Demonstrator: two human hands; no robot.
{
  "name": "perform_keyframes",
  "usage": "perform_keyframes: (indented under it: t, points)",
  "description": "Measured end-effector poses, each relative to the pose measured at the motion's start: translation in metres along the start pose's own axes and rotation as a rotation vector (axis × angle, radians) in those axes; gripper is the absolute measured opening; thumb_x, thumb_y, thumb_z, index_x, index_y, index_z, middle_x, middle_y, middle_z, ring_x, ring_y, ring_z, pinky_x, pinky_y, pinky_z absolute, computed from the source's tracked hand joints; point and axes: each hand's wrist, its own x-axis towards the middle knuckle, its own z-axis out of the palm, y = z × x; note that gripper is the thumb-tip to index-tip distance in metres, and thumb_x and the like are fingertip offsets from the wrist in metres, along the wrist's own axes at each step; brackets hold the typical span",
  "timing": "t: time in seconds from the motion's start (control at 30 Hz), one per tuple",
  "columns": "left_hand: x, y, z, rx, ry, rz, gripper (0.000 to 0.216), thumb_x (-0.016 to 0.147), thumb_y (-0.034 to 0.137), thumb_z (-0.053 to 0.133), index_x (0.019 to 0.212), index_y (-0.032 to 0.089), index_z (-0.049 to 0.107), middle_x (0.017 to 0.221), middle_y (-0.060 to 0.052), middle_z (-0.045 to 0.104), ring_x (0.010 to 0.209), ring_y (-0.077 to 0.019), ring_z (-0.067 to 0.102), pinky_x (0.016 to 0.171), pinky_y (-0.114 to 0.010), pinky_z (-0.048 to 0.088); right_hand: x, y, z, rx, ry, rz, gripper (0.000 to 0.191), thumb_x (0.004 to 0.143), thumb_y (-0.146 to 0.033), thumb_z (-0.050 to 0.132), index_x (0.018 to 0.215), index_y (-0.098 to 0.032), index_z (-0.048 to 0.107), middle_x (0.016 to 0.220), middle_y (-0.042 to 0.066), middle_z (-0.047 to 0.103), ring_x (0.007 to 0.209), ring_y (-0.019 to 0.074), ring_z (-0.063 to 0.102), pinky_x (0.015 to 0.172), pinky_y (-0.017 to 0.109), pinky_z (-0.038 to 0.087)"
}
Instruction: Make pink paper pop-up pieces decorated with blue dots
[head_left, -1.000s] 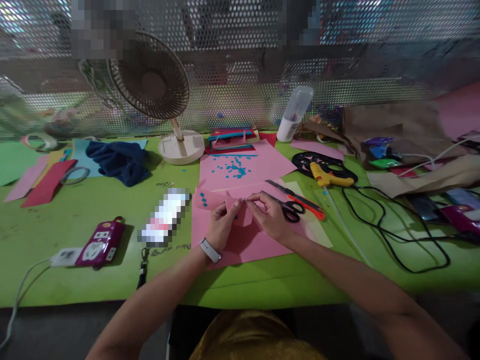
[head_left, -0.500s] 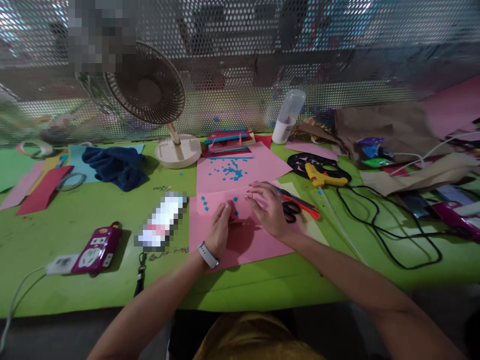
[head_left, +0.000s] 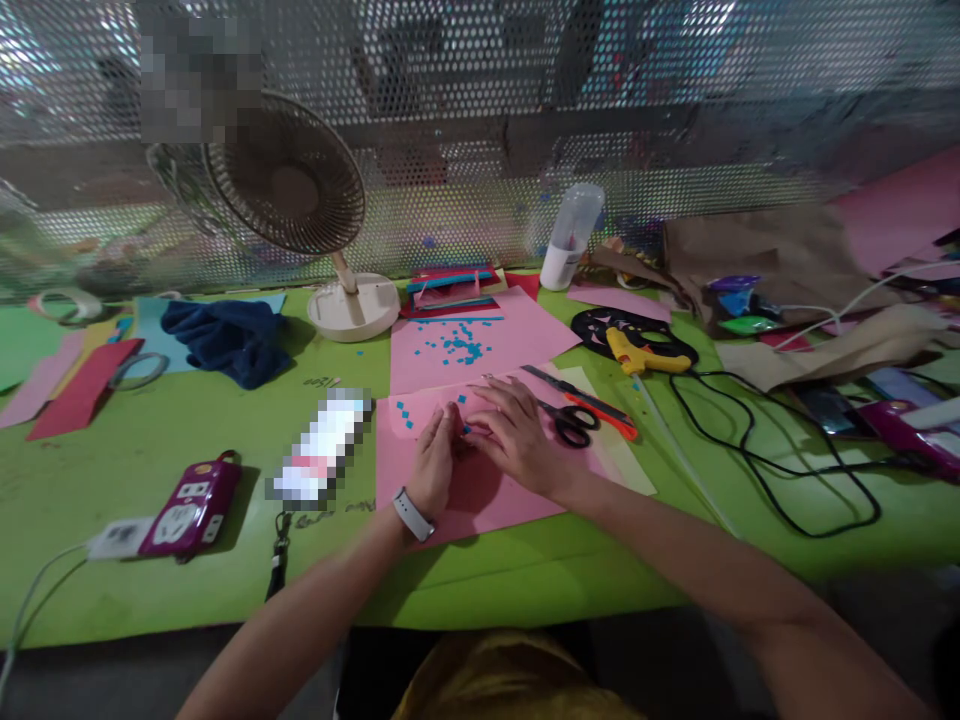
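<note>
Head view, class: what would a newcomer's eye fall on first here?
Probably the bright, pixelated phone on the green tabletop, left of the left hand, and the beige desk fan behind it. Then perhaps the yellow glue gun at right, and the small blue pieces scattered on the pink sheet beyond the right hand.

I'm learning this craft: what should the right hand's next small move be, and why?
Perhaps press the nearest blue square lightly down: the right hand has its fingertips beside it, and the left hand is close by, over the pink sheet.
</note>
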Motion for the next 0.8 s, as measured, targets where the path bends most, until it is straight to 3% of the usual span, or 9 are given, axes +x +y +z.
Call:
perform_keyframes:
  t: [0.13,0.33,0.47,0.57,0.67,0.73,0.8]
  points:
    - [0.002,-0.003,-0.004,0.042,0.01,0.038,0.036,0.078,0.048,0.076,0.104,0.023,0.069,0.099,-0.003,0.068,0.085,-0.0147,0.066,0.07,-0.027,0.059,-0.001,-0.002,0.002,0.049,-0.012,0.014,0.01,0.093,-0.032,0.059,0.088,-0.026,0.065,0.129,0.006,0.064,0.134,0.025,0.047,0.116,0.056,0.033]
    - [-0.001,0.003,0.0,0.029,-0.048,0.113,0.04,0.072,0.054,0.077,0.088,0.019,0.065,0.087,0.001,0.061,0.075,-0.0108,0.063,0.073,-0.028,0.06,0.007,-0.003,-0.016,0.1,0.066,0.057,0.009,0.091,-0.034,0.063,0.084,-0.028,0.065,0.12,0.005,0.067,0.129,0.0259,0.052,0.112,0.054,0.038]
    - [-0.003,0.009,0.007,0.084,-0.041,0.132,0.042,0.072,0.055,0.077,0.085,0.019,0.06,0.083,0.004,0.054,0.068,-0.0092,0.062,0.072,-0.031,0.061,0.016,0.009,-0.033,0.276,0.151,0.286,0.012,0.089,-0.037,0.065,0.085,-0.025,0.065,0.092,0.004,0.07,0.094,0.022,0.066,0.089,0.042,0.053]
    - [-0.006,0.014,0.011,0.135,-0.03,0.136,0.043,0.07,0.053,0.079,0.079,0.018,0.057,0.076,0.005,0.053,0.063,-0.008,0.056,0.065,-0.026,0.059,0.021,0.022,-0.041,0.41,0.122,0.473,0.015,0.084,-0.037,0.069,0.086,-0.023,0.065,0.079,0.0,0.068,0.073,0.0166,0.064,0.071,0.033,0.053]
    - [-0.008,0.017,0.013,0.167,-0.024,0.148,0.043,0.068,0.053,0.08,0.081,0.018,0.06,0.076,0.003,0.057,0.065,-0.0097,0.054,0.061,-0.024,0.056,0.024,0.033,-0.052,0.407,-0.036,0.521,0.013,0.081,-0.031,0.07,0.089,-0.022,0.067,0.08,0.001,0.069,0.071,0.0152,0.063,0.067,0.03,0.05]
    - [-0.008,0.019,0.014,0.179,-0.02,0.143,0.041,0.069,0.051,0.08,0.083,0.018,0.061,0.076,0.003,0.057,0.066,-0.0102,0.054,0.063,-0.025,0.055,0.025,0.04,-0.06,0.343,-0.28,0.509,0.004,0.08,-0.023,0.067,0.084,-0.022,0.069,0.073,0.0,0.069,0.064,0.0146,0.061,0.062,0.029,0.047]
    - [-0.008,0.019,0.013,0.186,-0.04,0.126,0.04,0.069,0.049,0.08,0.083,0.018,0.06,0.074,0.003,0.055,0.066,-0.0103,0.054,0.066,-0.027,0.056,0.023,0.045,-0.065,0.222,-0.508,0.464,0.011,0.078,-0.014,0.066,0.074,-0.023,0.07,0.064,-0.002,0.067,0.056,0.0143,0.057,0.058,0.029,0.043]
